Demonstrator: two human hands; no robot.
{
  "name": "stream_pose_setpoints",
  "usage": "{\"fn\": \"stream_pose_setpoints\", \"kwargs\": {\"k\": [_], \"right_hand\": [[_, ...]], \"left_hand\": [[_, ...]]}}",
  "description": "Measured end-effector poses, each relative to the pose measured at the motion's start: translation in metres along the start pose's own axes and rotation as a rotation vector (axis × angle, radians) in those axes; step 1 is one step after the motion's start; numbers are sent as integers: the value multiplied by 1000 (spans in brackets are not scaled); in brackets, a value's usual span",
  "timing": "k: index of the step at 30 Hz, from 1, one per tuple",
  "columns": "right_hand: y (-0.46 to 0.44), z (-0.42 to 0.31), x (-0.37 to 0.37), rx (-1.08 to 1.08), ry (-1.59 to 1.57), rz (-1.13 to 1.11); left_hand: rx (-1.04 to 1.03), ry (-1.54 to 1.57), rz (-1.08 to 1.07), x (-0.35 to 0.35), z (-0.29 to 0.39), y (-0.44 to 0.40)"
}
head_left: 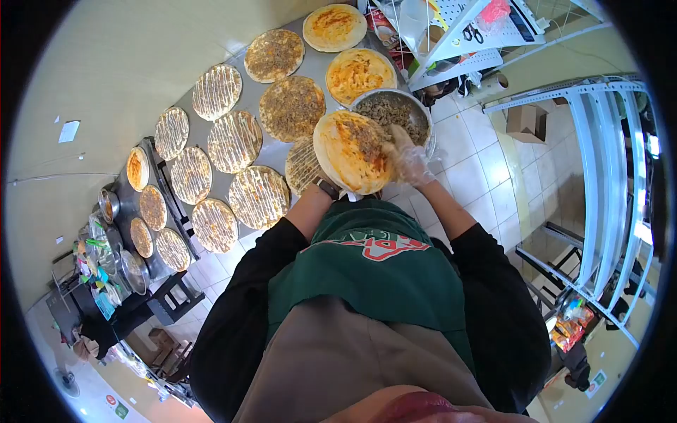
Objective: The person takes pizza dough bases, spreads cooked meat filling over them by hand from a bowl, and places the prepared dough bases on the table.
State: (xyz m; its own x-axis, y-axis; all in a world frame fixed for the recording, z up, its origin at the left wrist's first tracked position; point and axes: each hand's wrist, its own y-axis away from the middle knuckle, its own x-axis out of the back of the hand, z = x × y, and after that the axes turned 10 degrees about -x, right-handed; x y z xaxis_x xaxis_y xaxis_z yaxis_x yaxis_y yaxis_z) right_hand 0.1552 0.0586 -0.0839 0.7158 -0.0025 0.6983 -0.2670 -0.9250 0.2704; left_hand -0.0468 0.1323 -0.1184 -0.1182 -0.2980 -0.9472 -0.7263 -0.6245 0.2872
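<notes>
A round flatbread [345, 158] with orange sauce is tilted up in front of my apron, with brown minced filling on its upper right part. My left hand [337, 189] is mostly hidden beneath its lower left edge. At its right edge is my right hand [410, 161], in a clear plastic glove and blurred; its fingers are smeared over the filling. Just behind that hand stands a metal bowl [429, 113] of brown minced filling [388, 113]. A flatbread with white stripes [303, 166] lies partly under the raised one.
Several flatbreads cover the metal table [278, 154], some sauced [335, 28], some with filling [292, 108], some white-striped [259, 197]. A second table [147, 204] with more breads stands left. White shelving [451, 49] is at the upper right, metal racks [592, 183] far right.
</notes>
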Motion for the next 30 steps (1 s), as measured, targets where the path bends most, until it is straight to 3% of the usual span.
{"fn": "stream_pose_setpoints", "kwargs": {"k": [3,4,5,7,8,12,15,17,18,21,22,23,25,29,30], "right_hand": [[-14,35,-25,-135,-272,137],[-21,43,-35,-251,-461,76],[-17,31,-32,-248,-458,81],[-2,-9,-22,-678,-1370,-212],[-14,-12,-29,-620,-1620,-373],[-23,-33,-5,-577,-1677,-355],[-29,-24,13,-485,-1647,-470],[-40,-4,8,-282,-1130,-356],[-38,-18,22,-288,-1131,-351],[-41,-68,74,-518,-307,-372],[-65,0,39,-33,288,-246],[-62,-4,38,-32,287,-248],[-50,-11,31,-56,840,-171],[-31,-29,25,-31,1020,-252],[-34,-42,26,-124,958,-322]], "left_hand": [[-11,-29,6,-6,1,-1],[-10,-35,5,-7,-1,1],[-10,-38,0,-9,-1,-4],[-16,-35,-10,-12,0,-13],[-22,-31,-14,-12,-1,-12],[-45,-12,-12,-11,5,-16],[-39,-11,7,-7,7,-11],[-28,-13,18,-7,14,-23],[-24,-15,24,-5,14,-24],[-24,-27,40,-3,21,-20],[-28,-31,44,-4,27,-16],[-32,-36,47,-2,21,-9],[-39,-44,54,-3,29,-2],[-74,-58,61,-3,28,10],[-88,-62,63,-3,29,18]]}}
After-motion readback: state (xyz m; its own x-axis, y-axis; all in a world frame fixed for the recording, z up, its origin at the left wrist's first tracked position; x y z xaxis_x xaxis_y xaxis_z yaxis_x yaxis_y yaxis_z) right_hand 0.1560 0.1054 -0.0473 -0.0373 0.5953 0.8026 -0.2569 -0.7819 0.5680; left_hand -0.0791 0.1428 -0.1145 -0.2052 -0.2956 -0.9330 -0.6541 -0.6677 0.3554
